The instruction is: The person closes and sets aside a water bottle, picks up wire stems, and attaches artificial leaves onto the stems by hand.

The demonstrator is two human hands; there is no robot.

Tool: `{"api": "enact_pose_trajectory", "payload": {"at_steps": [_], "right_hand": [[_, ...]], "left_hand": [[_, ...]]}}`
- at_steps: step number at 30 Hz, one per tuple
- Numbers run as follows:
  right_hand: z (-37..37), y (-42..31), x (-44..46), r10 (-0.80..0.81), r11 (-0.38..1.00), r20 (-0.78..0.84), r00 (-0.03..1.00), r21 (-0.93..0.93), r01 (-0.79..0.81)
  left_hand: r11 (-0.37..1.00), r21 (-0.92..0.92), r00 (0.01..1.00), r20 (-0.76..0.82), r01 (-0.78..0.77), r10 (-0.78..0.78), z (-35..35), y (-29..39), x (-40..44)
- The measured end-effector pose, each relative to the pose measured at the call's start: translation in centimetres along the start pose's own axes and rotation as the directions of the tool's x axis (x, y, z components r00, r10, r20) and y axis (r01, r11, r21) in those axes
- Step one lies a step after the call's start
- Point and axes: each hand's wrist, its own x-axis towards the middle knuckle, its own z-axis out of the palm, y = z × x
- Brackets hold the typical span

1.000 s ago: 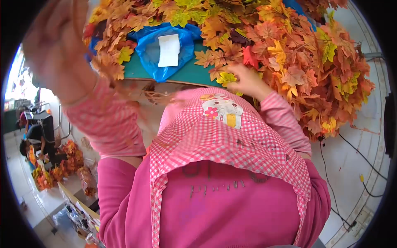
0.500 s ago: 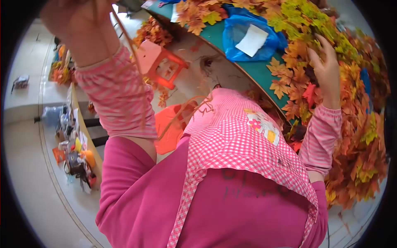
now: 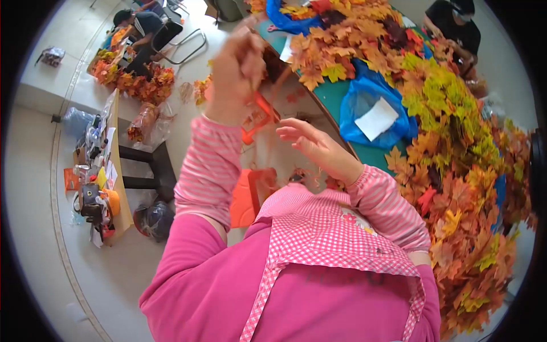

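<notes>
My left hand is raised at the upper middle, its fingers curled around a thin brown strand that is blurred by motion. Loose, stem-like brown strands hang over my lap, above the pink checked apron. Lower and to the right, my right hand reaches in towards the hanging strands with its fingers stretched out. It shows nothing in its grasp; whether it touches a strand is too blurred to tell. Orange artificial maple leaves lie on the green table to the right of that hand.
The green table carries a blue plastic bag with a white paper and heaped yellow leaves. A red stool stands beside me. Left is a cluttered side table. Two people work farther off.
My right hand has left the leaf pile and moved left, in front of me. My left hand has shifted right and down in view. The view has tilted, bringing other people into sight.
</notes>
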Motion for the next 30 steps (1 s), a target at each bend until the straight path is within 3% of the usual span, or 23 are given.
{"api": "enact_pose_trajectory", "payload": {"at_steps": [2, 3, 6, 8, 9, 10, 11, 12, 13, 14, 15, 16, 18, 19, 21, 22, 23, 24, 25, 26, 28, 29, 30], "right_hand": [[0.3, 0.6, 1.9, 0.051, 0.995, -0.093, 0.994, 0.088, -0.043], [0.3, 0.2, 2.8, 0.098, 0.984, -0.017, 0.995, 0.148, -0.094], [0.0, 1.7, 4.2, 0.124, 0.981, -0.165, 0.978, 0.171, -0.095], [-0.6, 2.0, 4.4, 0.096, 0.886, -0.248, 0.964, 0.463, 0.031], [-1.0, 1.9, 4.4, 0.097, 0.804, -0.294, 0.951, 0.586, 0.099], [-1.2, 1.7, 4.5, 0.108, 0.703, -0.340, 0.934, 0.691, 0.170], [0.2, 0.7, 4.3, 0.250, 0.704, -0.411, 0.877, 0.699, 0.126], [-0.2, 0.4, 4.1, 0.192, 0.687, -0.400, 0.896, 0.707, 0.168], [-1.3, 0.3, 3.3, 0.142, 0.666, -0.390, 0.910, 0.718, 0.203], [-2.1, 0.0, 2.5, 0.094, 0.643, -0.379, 0.921, 0.729, 0.234], [-2.3, -1.2, 2.1, 0.208, 0.762, -0.349, 0.914, 0.644, 0.073], [-1.8, -1.2, 1.6, 0.307, 0.784, -0.250, 0.918, 0.614, -0.094], [-0.7, -1.1, 0.3, 0.510, 0.763, -0.067, 0.858, 0.496, -0.415], [-0.5, -1.7, 0.0, 0.518, 0.803, -0.115, 0.847, 0.406, -0.436], [-1.7, -3.0, -1.5, 0.481, 0.876, -0.333, 0.811, 0.231, -0.424], [-3.2, -3.9, -3.0, 0.490, 0.856, -0.320, 0.811, 0.351, -0.378], [-3.6, -4.1, -4.4, 0.455, 0.883, -0.263, 0.851, 0.008, -0.470], [-2.3, -4.2, -4.5, 0.570, 0.820, -0.175, 0.802, 0.062, -0.569], [-1.0, -3.6, -4.4, 0.527, 0.842, -0.187, 0.829, -0.020, -0.540], [-0.2, -3.2, -4.4, 0.486, 0.854, -0.189, 0.854, -0.106, -0.509], [-1.1, -3.8, -4.4, 0.579, 0.793, -0.198, 0.791, -0.092, -0.603], [-1.8, -4.1, -5.0, 0.630, 0.752, -0.206, 0.749, -0.077, -0.654], [-2.4, -3.0, -5.9, 0.621, 0.783, -0.189, 0.761, 0.110, -0.612]], "left_hand": [[0.997, -0.031, 0.991, 0.116, 0.072, -0.068, -1.1, -1.7, -1.0], [0.997, 0.025, 0.993, 0.091, 0.071, -0.073, -1.5, -2.5, -1.1], [0.983, 0.168, 0.997, 0.010, 0.077, -0.080, -4.2, -4.6, -1.3], [0.969, 0.240, 0.998, -0.029, 0.063, -0.058, -7.8, -4.7, -0.8], [0.954, 0.287, 0.987, -0.154, 0.084, -0.041, -8.9, -4.3, -1.0], [0.910, 0.405, 0.990, -0.137, 0.091, -0.038, -10.3, -4.2, -1.1], [0.850, 0.518, 0.992, -0.120, 0.096, -0.038, -12.0, -4.3, -1.1], [0.777, 0.621, 0.993, -0.107, 0.101, -0.044, -13.9, -3.9, -0.9], [0.707, 0.707, 0.977, -0.167, 0.024, 0.133, -17.0, -2.5, 0.2], [0.531, 0.846, 0.952, -0.122, -0.047, 0.279, -19.8, -1.4, 0.4], [0.319, 0.945, 0.905, -0.075, -0.070, 0.419, -22.7, -0.3, 0.6], [-0.019, 0.995, 0.879, 0.097, -0.100, 0.467, -24.6, 0.3, 0.5], [-0.162, 0.987, 0.910, 0.055, 0.013, 0.411, -27.7, 1.8, 0.1], [-0.235, 0.970, 0.920, 0.029, 0.068, 0.390, -29.6, 2.9, -0.1], [-0.543, 0.839, 0.851, 0.254, 0.043, 0.460, -37.4, 8.0, -0.6], [-0.579, 0.810, 0.840, 0.250, 0.092, 0.483, -38.3, 9.5, -0.7], [-0.610, 0.779, 0.828, 0.246, 0.141, 0.504, -39.3, 11.0, -0.8], [-0.535, 0.812, 0.834, 0.115, 0.234, 0.540, -37.9, 12.1, -0.6], [-0.453, 0.824, 0.829, -0.035, 0.340, 0.558, -37.2, 12.4, -1.4], [-0.506, 0.811, 0.852, 0.018, 0.294, 0.523, -37.6, 12.0, -2.3], [-0.618, 0.766, 0.877, 0.160, 0.180, 0.453, -38.8, 12.3, -0.9], [-0.432, 0.873, 0.881, 0.005, 0.227, 0.473, -39.7, 11.8, 0.0], [-0.349, 0.918, 0.923, -0.043, 0.188, 0.383, -40.2, 11.4, 1.1]]}}
